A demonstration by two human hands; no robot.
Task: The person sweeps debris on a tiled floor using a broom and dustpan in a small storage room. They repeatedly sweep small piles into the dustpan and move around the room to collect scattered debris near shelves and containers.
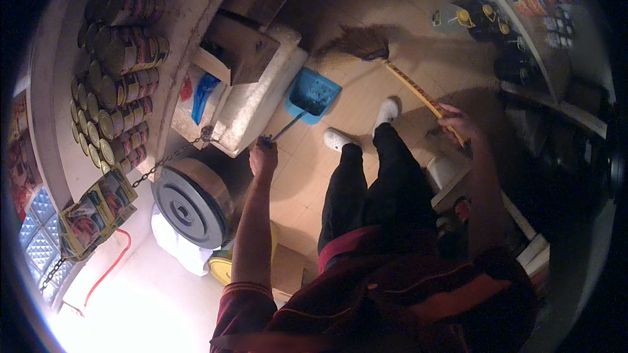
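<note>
My left hand (263,155) is closed round the top of the dustpan's dark handle. The blue dustpan (316,90) rests on the floor ahead of my feet, beside a white foam box, with some dark dirt in its pan. On the other side, my right hand (456,124) grips the striped yellow stick of a broom (413,86). The broom's brown bristles lie out to the left on the floor, a short way beyond the dustpan and apart from it.
Stacked cans (121,85) fill a shelf at left. A lidded grey bin (190,204) and the foam box (261,91) stand left of my legs. A cardboard box (241,49) sits by the foam box. Yellow-capped bottles (463,18) stand at far right. A chain (171,157) hangs near the bin.
</note>
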